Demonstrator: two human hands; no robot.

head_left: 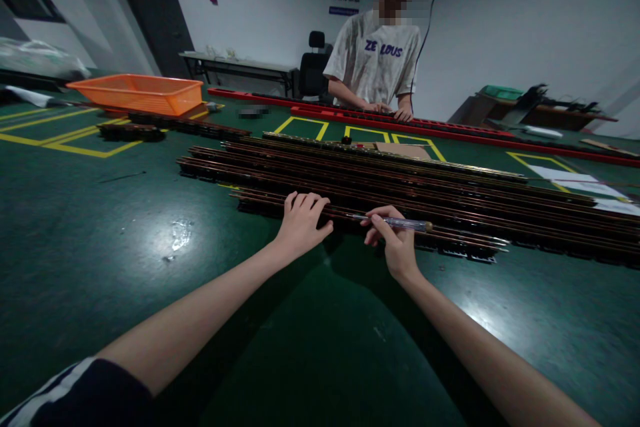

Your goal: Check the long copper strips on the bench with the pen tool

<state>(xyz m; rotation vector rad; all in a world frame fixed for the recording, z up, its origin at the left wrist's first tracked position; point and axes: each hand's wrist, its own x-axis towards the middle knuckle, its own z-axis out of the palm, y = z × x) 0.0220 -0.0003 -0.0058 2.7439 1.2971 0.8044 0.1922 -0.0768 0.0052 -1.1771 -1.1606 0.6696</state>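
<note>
Screwdriver (414, 224) just right of centre frame, right hand (396, 240) closed round its handle, shaft pointing left over nearest strip (465, 240), left hand (303, 221) part-curled on same strip, can't tell if gripping, more strips (360, 172) behind, orange basket (185, 100) upper left.

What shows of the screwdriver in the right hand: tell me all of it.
The screwdriver has a translucent, purplish handle with a yellowish butt end and a thin shaft that looks like metal. It lies nearly level in the grip of the right hand, over the nearest dark strip, its shaft pointing toward the left hand. Whether its tip touches the strip is too small to tell.
</note>
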